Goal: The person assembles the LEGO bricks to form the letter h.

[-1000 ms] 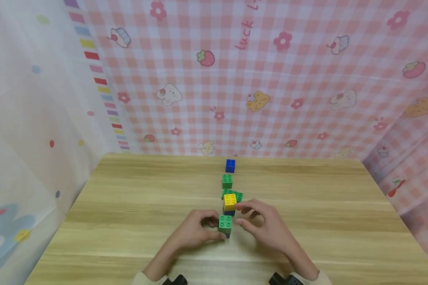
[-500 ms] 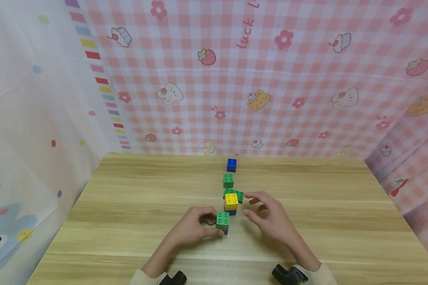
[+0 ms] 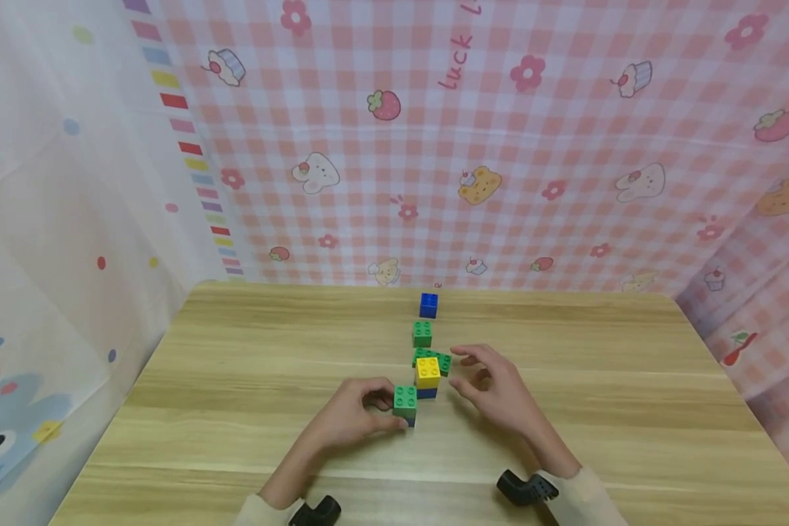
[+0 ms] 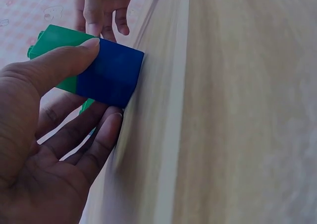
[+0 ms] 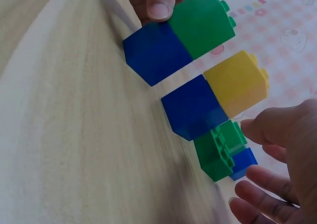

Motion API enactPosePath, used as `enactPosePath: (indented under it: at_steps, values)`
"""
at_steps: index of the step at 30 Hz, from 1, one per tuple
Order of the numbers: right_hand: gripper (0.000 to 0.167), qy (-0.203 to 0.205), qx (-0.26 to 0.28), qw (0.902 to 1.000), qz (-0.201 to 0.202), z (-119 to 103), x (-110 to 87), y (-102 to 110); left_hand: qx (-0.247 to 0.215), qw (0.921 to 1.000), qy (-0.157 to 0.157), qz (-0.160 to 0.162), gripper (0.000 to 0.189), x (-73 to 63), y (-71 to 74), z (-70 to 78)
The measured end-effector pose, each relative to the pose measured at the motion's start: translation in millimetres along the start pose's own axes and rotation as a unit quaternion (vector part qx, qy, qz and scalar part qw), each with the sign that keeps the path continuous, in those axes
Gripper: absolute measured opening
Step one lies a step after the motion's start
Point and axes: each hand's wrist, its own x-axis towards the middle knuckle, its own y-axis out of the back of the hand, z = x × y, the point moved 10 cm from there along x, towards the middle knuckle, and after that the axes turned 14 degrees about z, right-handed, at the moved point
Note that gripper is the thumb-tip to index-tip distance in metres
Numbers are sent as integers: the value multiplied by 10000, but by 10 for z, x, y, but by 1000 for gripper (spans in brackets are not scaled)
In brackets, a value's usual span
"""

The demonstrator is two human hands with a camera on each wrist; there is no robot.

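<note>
Between thumb and fingers, my left hand (image 3: 350,413) holds a two-brick stack, a green toy building brick (image 3: 405,400) on top of a blue one (image 4: 110,73). The stack stands upright, its base at the tabletop. Just behind it and to the right is a second stack, a yellow brick (image 3: 427,371) on a blue brick (image 5: 194,107). My right hand (image 3: 493,391) is to the right of that yellow stack, fingers apart and loosely bent, holding nothing. Its fingertips are close to a low green brick (image 3: 443,363) that the yellow stack partly hides.
Farther back on the wooden table (image 3: 269,343), a green brick (image 3: 422,334) and a blue brick (image 3: 429,305) stand in a rough line. A pink checked cloth (image 3: 434,146) hangs behind the table's far edge, and a white cloth (image 3: 105,219) on the left.
My left hand has shifted the green-and-blue stack left and slightly away from me. My right hand has drawn off to the right from the yellow brick and moved a little farther forward.
</note>
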Motion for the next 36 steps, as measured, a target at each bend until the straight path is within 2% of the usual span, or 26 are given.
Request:
enactPosePath:
  at_steps: [10,22,36]
  values:
    - [48,-96,-92,9999,-77,96,84,-103,23,9996,141,252,31,24,73,-67]
    - [50,-310,52,9990,-314,141,178,-231,96,9973,215,699,32,57,143,-60]
    - [48,-644,20,9967,-495,247,230,-372,86,9954,377,872,33,86,162,-83]
